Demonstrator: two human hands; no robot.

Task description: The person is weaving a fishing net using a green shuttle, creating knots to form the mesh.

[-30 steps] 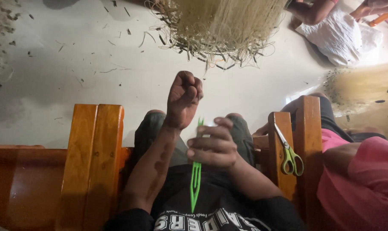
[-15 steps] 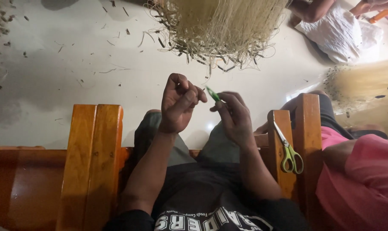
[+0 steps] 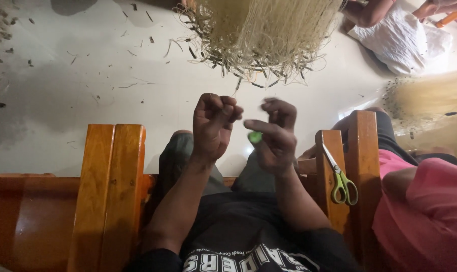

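— What was under way on the wooden bench (image 3: 112,166)?

— The right hand (image 3: 274,136) pinched a green netting needle (image 3: 254,136), only its tip visible, just beside the clenched left hand (image 3: 214,126). It looked like a knotting step on the pale net (image 3: 258,30) hanging above.

— And next?

— Likely a steady, careful pull; the green scissors (image 3: 342,182) lay untouched on the armrest

Seated between two wooden armrests (image 3: 112,166), a person raises the left hand (image 3: 214,126) just beside the right hand (image 3: 274,136), a netting needle (image 3: 254,136) between them. Scissors (image 3: 341,179) lie on the right armrest (image 3: 332,166). A heap of netting (image 3: 258,35) rests on the floor (image 3: 87,75) ahead.
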